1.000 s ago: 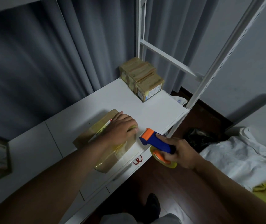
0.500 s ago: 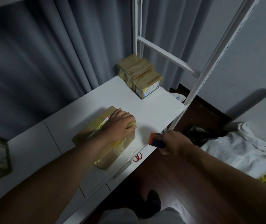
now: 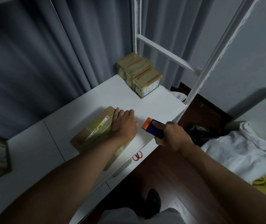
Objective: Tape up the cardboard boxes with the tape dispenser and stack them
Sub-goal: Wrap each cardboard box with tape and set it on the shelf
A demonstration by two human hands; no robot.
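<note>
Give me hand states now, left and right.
Left hand: open, pressing flat on the box.
Right hand: closed around the tape dispenser handle, held just right of the box.

Left forearm extended forward and right across frame. Left hand (image 3: 124,125) laid palm down, fingers straight and together, knuckles raised slightly. Right forearm brought in from lower right, wrist bent inward. Right hand (image 3: 173,137) closed in grip round handle, thumb laid along top, pointed toward left hand. Hands near, not touching.
</note>
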